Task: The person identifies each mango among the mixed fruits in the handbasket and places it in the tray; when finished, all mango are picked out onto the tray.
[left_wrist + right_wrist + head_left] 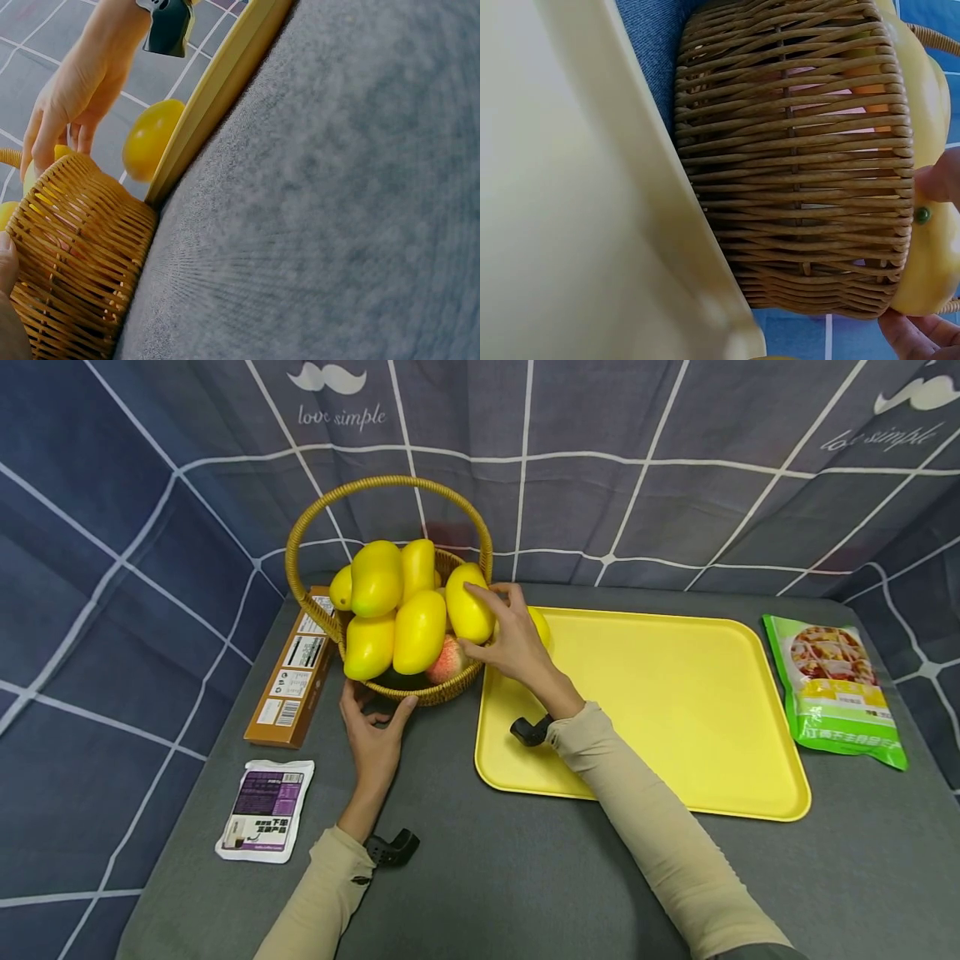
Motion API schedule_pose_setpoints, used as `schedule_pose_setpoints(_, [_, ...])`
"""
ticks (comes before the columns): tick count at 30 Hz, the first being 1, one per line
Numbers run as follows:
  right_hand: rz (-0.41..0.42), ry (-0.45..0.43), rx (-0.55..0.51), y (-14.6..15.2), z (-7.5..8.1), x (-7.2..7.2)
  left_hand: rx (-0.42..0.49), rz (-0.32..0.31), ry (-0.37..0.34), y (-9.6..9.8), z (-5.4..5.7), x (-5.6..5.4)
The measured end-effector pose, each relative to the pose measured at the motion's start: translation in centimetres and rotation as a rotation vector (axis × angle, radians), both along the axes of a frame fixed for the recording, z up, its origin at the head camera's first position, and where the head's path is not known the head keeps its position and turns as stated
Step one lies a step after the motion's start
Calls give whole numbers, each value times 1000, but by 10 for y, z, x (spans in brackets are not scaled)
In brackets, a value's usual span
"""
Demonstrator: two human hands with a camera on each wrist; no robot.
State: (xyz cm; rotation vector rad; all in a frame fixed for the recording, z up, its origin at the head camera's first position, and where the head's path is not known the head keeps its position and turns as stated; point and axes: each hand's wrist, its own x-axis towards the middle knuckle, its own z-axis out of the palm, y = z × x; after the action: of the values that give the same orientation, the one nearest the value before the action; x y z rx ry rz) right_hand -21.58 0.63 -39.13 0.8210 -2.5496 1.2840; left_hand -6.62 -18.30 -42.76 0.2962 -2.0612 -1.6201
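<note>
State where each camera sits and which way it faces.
Head: worn on the head, facing forward and down at basket and yellow tray; left hand, right hand and sleeves show.
Left wrist: on that wrist, facing the basket's side; right hand and part of the left show.
Right wrist: on that wrist, facing tray and basket; right fingers show.
Both wrist views share basket and tray.

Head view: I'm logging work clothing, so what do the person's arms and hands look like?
The left sleeve and right sleeve are beige and long, each with a small black device near the cuff. The left hand and right hand wear no gloves.
</note>
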Motion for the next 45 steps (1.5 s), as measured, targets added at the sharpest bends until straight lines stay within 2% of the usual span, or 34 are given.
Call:
schedule_pose_setpoints(9, [1, 18, -25, 8, 5, 9, -2, 0, 12, 1, -1, 0])
schedule_pose_setpoints(16, [-5, 70, -49, 18, 10, 20, -2, 5, 9, 1, -1, -1])
schedule_pose_setpoints(23, [-16, 111, -60, 30, 13, 31, -7, 17, 16, -12, -33, -11])
schedule_pose_setpoints(34, [-61, 118, -90, 58, 7, 38, -20, 31, 15, -12, -34, -10])
schedule_pose_setpoints(45, [-130, 91, -90, 92, -10, 34, -15, 24, 22, -12, -36, -10])
